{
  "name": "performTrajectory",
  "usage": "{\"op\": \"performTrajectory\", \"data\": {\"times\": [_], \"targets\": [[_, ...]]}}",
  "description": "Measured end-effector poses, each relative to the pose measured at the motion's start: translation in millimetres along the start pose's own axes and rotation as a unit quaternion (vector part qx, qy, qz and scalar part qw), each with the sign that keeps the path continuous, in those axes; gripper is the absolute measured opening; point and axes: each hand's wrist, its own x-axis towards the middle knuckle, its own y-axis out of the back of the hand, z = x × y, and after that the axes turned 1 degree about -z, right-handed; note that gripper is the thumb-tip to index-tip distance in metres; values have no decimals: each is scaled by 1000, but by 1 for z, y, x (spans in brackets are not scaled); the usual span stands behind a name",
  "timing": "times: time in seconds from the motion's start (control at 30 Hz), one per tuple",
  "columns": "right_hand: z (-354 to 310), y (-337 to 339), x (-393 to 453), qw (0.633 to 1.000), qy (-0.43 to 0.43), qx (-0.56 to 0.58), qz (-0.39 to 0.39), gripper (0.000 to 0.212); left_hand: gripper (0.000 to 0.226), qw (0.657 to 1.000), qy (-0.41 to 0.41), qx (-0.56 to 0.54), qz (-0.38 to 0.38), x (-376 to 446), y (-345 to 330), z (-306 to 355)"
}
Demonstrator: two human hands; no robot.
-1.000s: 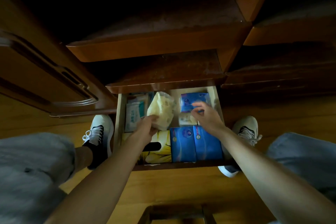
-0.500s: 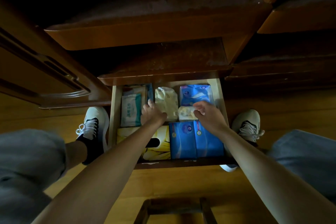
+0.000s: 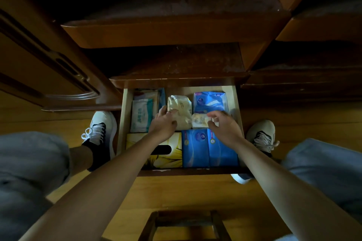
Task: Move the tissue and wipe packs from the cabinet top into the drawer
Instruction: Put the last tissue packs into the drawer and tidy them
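- Tissue and wipe packs are lying inside the open drawer; a white wipe pack is sitting just left of the left fingers.
- Left hand is resting its loosely spread fingers on the cream tissue pack, not closing around it.
- Right hand is hovering with fingers curled half open, holding nothing, above a small cream pack.
- Blue pack is lying beyond the right fingers, and blue boxes are lying under that wrist.

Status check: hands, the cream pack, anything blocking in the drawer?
Left hand pressing on cream pack, no closed grip. Right hand open, above small pack. Cream pack lies in drawer. Nothing blocking.
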Motion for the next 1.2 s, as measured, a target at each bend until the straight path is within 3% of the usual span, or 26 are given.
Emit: {"op": "performTrajectory", "data": {"times": [0.1, 0.2, 0.33, 0.4, 0.5, 0.7, 1.03, 1.13, 1.2], "targets": [[-10, 4, -18, 995, 52, -64, -55, 31, 50, 998, -53, 1, 29, -31, 15, -13], [-31, 8, -42, 977, 90, -121, -150, 39, 56, 994, -101, 5, -31, -70, 31, -28], [-58, 6, -75, 899, 90, -275, -327, 58, 89, 976, -146, 111, -120, -122, 47, -42], [-65, 2, -89, 865, 109, -347, -346, 49, 78, 962, -167, 169, -135, -141, 51, -51], [-70, 0, -101, 820, 144, -457, -312, 23, 51, 944, -184, 246, -124, -158, 50, -60], [-69, 4, -99, 806, 165, -498, -275, 17, 16, 911, -191, 356, -75, -162, 50, -58], [-46, 10, -68, 907, 138, -391, -75, 21, 35, 930, -141, 340, 20, -134, 60, -55], [-47, 13, -60, 925, 116, -363, 11, 28, 44, 954, -90, 262, 117, -131, 63, -50], [-44, 6, -70, 949, 72, -292, 95, 55, 70, 957, -15, 163, 240, -142, 59, -51]]}}
